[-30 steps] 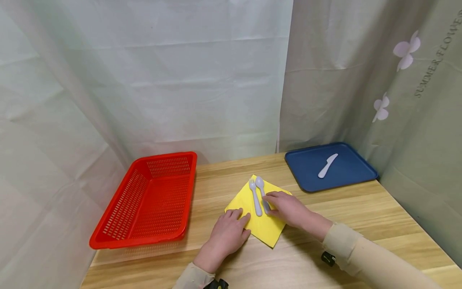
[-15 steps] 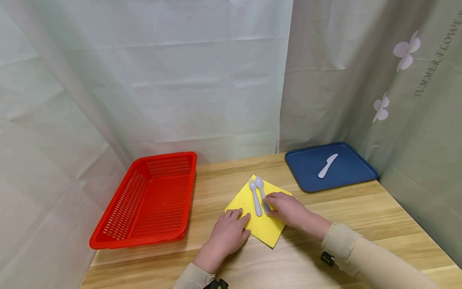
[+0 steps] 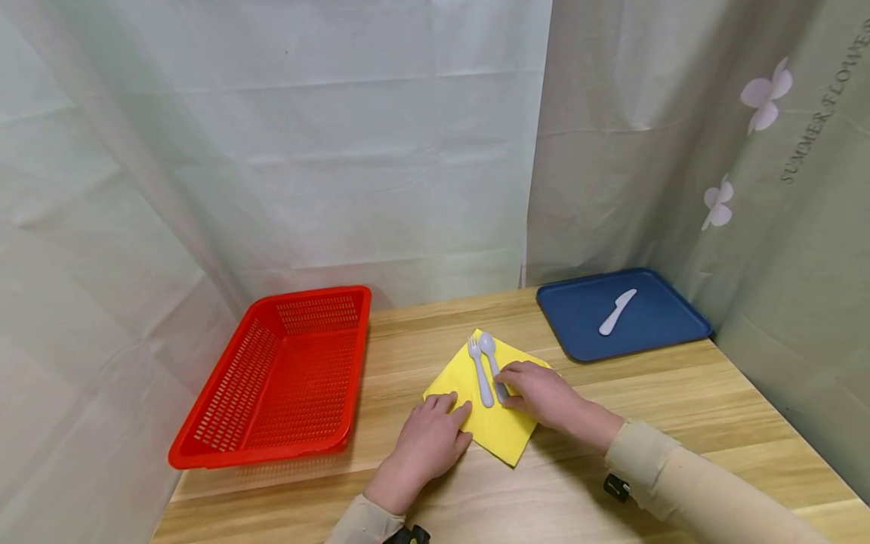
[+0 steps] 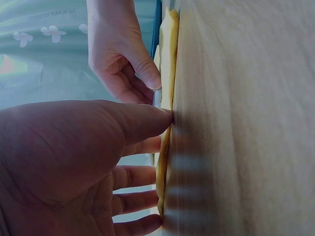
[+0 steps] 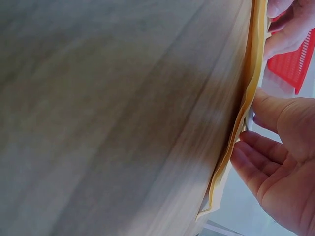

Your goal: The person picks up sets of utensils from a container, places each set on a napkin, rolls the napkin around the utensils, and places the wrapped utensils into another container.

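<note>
A folded yellow napkin (image 3: 506, 434) lies on the wooden table with one corner toward me. On it a grey fork (image 3: 483, 381) and a grey spoon (image 3: 488, 344) lie side by side, heads pointing away. My right hand (image 3: 544, 393) pinches the spoon's handle between thumb and fingers, covering part of it. Fingers spread, my left hand (image 3: 430, 438) rests on the napkin's left edge. In the left wrist view, the left thumb (image 4: 147, 120) touches the napkin's edge. The right wrist view has the right fingers (image 5: 256, 160) close against the napkin's layered edge.
A red perforated basket (image 3: 353, 378) stands on the left of the table (image 3: 714, 423). At the back right, a blue tray (image 3: 655, 325) carries a pale grey knife (image 3: 617, 312). Pale curtains (image 3: 340, 151) hang behind the table and along both sides.
The heads of the spoon and fork have shifted very slightly to the left. Both hands stay almost still, and the napkin, basket and tray look the same.
</note>
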`<state>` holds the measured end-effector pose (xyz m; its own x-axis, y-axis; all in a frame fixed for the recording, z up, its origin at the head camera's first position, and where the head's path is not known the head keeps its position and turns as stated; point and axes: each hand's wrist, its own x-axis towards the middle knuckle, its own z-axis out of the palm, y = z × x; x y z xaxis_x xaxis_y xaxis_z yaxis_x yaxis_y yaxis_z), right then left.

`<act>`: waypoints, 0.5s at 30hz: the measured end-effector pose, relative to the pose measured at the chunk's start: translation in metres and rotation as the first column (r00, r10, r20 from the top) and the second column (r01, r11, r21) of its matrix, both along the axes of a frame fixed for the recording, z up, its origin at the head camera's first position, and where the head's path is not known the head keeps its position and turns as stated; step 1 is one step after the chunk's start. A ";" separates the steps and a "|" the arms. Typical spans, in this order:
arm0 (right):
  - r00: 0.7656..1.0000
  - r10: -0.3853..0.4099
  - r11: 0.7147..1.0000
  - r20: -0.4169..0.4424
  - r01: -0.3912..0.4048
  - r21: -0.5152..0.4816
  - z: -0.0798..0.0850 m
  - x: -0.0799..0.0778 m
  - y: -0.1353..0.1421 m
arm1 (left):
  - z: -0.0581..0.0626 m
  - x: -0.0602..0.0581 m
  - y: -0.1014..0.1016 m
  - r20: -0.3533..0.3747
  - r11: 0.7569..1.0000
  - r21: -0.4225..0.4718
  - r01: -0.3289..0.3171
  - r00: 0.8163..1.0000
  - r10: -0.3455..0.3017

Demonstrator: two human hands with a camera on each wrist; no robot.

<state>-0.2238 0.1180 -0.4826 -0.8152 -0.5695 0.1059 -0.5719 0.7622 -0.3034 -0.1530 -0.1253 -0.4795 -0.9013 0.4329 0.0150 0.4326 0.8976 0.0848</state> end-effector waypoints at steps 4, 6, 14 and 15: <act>1.000 0.010 1.000 -0.016 -0.010 0.000 0.000 0.000 0.001 | 0.000 0.000 0.000 -0.003 1.000 -0.004 0.000 1.000 0.000; 1.000 0.015 1.000 -0.026 -0.015 0.000 0.000 0.000 0.002 | 0.000 0.000 0.000 -0.001 1.000 -0.004 -0.001 1.000 0.001; 0.999 0.022 1.000 -0.027 -0.022 -0.007 0.003 0.000 0.002 | 0.002 0.000 0.001 0.013 1.000 -0.010 -0.006 1.000 0.006; 1.000 0.019 1.000 -0.023 -0.019 -0.006 0.003 0.000 0.002 | 0.003 0.000 0.001 0.016 1.000 -0.010 -0.007 1.000 0.007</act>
<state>-0.2235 0.1197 -0.4792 -0.8014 -0.5843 0.1282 -0.5933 0.7492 -0.2943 -0.1531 -0.1240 -0.4769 -0.9046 0.4263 -0.0043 0.4246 0.9016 0.0825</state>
